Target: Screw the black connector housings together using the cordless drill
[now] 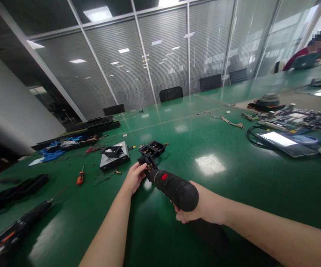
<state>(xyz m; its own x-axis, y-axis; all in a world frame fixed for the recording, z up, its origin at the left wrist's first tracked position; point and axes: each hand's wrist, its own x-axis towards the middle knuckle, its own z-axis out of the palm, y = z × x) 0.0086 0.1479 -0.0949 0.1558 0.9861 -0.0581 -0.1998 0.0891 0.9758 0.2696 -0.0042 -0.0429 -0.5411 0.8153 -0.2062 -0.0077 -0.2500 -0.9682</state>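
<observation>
My right hand (192, 207) is wrapped round the grip of a black cordless drill (174, 189) with a red button on its side. The drill's front end points away and to the left, against a small black frame (144, 160) with brass-coloured parts inside. My left hand (135, 176) grips that frame by its left side, fingers closed on its edge. The drill's tip is hidden behind its own body. Just beyond the frame lie more black tray-like frames (152, 148) with brass-coloured bits in them.
Left of my hands is a grey box (114, 157) with a black part on top. An orange screwdriver (80, 177) and a long black-and-orange tool (18, 226) lie further left. To the right are a lit tablet-like device (285, 142) and circuit boards (294, 118). A person (307, 55) sits far right.
</observation>
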